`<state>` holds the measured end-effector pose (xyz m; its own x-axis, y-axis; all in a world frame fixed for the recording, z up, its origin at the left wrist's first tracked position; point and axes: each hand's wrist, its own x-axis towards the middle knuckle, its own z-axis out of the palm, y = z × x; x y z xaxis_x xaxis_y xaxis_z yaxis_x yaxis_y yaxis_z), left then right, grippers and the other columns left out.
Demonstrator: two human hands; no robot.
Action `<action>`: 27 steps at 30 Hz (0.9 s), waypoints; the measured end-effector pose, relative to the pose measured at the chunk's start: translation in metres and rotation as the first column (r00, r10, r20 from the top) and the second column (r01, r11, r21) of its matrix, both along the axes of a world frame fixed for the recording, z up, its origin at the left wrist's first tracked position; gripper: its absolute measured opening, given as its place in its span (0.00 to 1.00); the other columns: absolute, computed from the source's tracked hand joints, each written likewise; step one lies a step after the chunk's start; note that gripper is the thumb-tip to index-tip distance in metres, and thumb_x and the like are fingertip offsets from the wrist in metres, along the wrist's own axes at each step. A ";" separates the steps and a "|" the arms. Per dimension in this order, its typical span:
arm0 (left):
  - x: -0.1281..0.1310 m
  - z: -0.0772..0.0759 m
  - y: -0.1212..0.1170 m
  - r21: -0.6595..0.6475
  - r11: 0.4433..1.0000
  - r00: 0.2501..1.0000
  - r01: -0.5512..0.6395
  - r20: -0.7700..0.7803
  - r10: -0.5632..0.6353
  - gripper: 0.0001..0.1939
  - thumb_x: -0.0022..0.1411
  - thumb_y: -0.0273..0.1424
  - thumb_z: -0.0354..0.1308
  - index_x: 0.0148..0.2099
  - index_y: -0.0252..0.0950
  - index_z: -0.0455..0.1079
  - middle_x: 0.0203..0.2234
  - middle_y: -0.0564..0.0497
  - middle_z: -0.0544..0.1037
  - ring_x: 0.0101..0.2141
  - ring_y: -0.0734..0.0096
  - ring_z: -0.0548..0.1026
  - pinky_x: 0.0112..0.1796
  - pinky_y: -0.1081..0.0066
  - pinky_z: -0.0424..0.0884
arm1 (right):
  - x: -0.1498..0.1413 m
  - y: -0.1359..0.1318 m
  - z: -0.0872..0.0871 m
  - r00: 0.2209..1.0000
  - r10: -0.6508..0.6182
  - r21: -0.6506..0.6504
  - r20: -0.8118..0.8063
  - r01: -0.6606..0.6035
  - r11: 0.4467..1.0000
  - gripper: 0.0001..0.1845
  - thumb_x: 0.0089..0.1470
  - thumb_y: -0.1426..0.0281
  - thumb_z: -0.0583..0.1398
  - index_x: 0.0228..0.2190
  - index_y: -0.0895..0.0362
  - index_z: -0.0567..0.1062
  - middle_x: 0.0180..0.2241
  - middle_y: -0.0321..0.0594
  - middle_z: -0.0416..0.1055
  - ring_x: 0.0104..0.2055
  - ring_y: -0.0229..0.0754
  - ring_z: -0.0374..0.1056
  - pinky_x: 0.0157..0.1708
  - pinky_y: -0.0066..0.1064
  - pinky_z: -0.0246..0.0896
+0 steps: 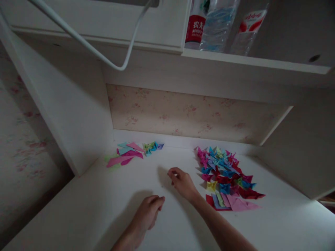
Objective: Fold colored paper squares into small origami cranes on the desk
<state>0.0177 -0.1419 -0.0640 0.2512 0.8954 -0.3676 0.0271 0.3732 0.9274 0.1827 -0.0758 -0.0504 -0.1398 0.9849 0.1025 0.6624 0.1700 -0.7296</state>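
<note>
My left hand [150, 212] hovers over the near middle of the white table, fingers curled in and thumb along the top; no object shows in it. A little farther forward and to the right, my right hand [182, 182] has its fingers bent together, with nothing visible at the fingertips. Right of it lies a dense group of folded paper pieces [225, 169] in red, blue, pink, green and yellow. Flatter folded papers [242, 203] overlap in front of that group. Farther left are flat pink, blue and green paper pieces [125, 156], beside a few small folded ones [151, 147].
The white table [86, 209] meets a wall panel with floral paper [178, 113] at the back. Side boards [68, 90] flank it. Overhead, a shelf [251, 60] holds plastic bottles [218, 26], and a white cable [104, 60] hangs down at left.
</note>
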 end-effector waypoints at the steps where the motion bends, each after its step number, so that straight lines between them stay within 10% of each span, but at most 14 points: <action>1: 0.000 -0.004 0.002 0.006 1.000 1.000 0.002 -0.007 -0.002 0.21 0.48 0.49 0.55 0.21 0.39 0.55 0.08 0.65 0.47 0.11 0.84 0.43 0.16 0.75 0.37 | -0.008 0.017 0.004 0.995 0.012 0.017 0.102 -0.013 1.000 0.18 0.61 0.64 0.46 0.42 0.56 0.71 0.31 0.37 0.74 0.29 0.36 0.71 0.30 0.25 0.61; 7: 0.000 -0.029 0.015 0.017 0.999 0.997 0.036 -0.065 -0.035 0.22 0.48 0.53 0.52 0.21 0.39 0.57 0.07 0.63 0.48 0.11 0.80 0.47 0.16 0.75 0.41 | -0.075 0.086 -0.002 0.950 0.040 0.055 0.309 -0.060 0.997 0.18 0.53 0.68 0.57 0.47 0.54 0.71 0.51 0.45 0.66 0.44 0.45 0.68 0.43 0.35 0.61; 13: 0.002 -0.039 0.018 0.188 0.981 0.988 0.039 -0.154 -0.009 0.21 0.51 0.49 0.52 0.19 0.38 0.58 0.13 0.57 0.59 0.19 0.75 0.59 0.21 0.74 0.52 | -0.127 0.112 -0.014 0.908 -0.086 0.081 0.411 0.058 0.995 0.20 0.58 0.65 0.51 0.51 0.57 0.64 0.48 0.53 0.67 0.49 0.54 0.65 0.42 0.45 0.62; 27: 0.001 -0.027 0.016 0.183 0.978 0.973 0.098 -0.225 -0.056 0.21 0.51 0.50 0.52 0.20 0.38 0.59 0.14 0.56 0.59 0.21 0.72 0.61 0.24 0.73 0.55 | -0.120 0.113 -0.015 0.964 -0.166 0.054 0.210 0.158 0.986 0.15 0.56 0.74 0.51 0.45 0.60 0.67 0.42 0.52 0.73 0.44 0.50 0.71 0.41 0.40 0.62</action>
<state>0.0184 -0.1256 -0.0910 0.2553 0.9356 -0.2440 0.2576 0.1775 0.9498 0.0624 0.0369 -0.0658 -0.0015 0.9923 0.1235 0.8225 0.0715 -0.5642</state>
